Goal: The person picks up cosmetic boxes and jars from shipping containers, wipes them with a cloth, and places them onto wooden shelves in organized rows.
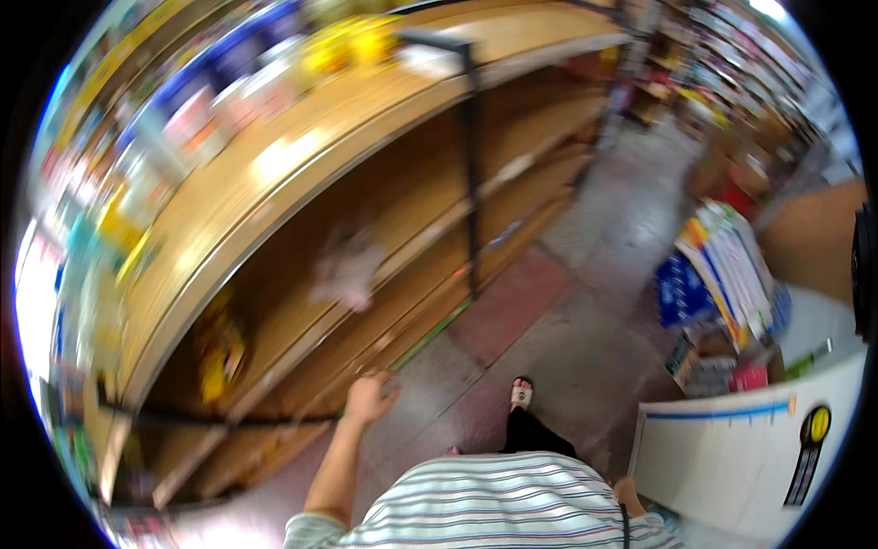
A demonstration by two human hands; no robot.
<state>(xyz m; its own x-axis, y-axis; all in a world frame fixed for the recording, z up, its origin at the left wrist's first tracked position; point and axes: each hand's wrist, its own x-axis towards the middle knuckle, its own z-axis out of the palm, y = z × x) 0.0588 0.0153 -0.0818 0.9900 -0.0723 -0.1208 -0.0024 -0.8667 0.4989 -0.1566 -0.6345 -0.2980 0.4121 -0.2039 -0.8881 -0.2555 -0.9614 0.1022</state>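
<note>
My left hand [370,398] reaches out ahead of my striped shirt, level in the picture with the lower shelves of a wooden shelving unit [411,165]. Nothing shows in it, and the thumb stands apart from the fingers; whether it touches the shelf edge cannot be told. A pale, crumpled plastic-looking bag [350,267] lies on a shelf beyond the hand. Further left on that shelf are yellow packets [223,360], blurred. My right hand is out of view; only part of the forearm shows beside the white counter.
Tubs and bottles [199,127] line the top shelf, near yellow packs [350,44]. A black metal post [472,171] stands at the shelf front. On the right are a white counter [720,453], stacked packages [727,267] and a cardboard box [816,233]. Tiled floor [562,329] runs between.
</note>
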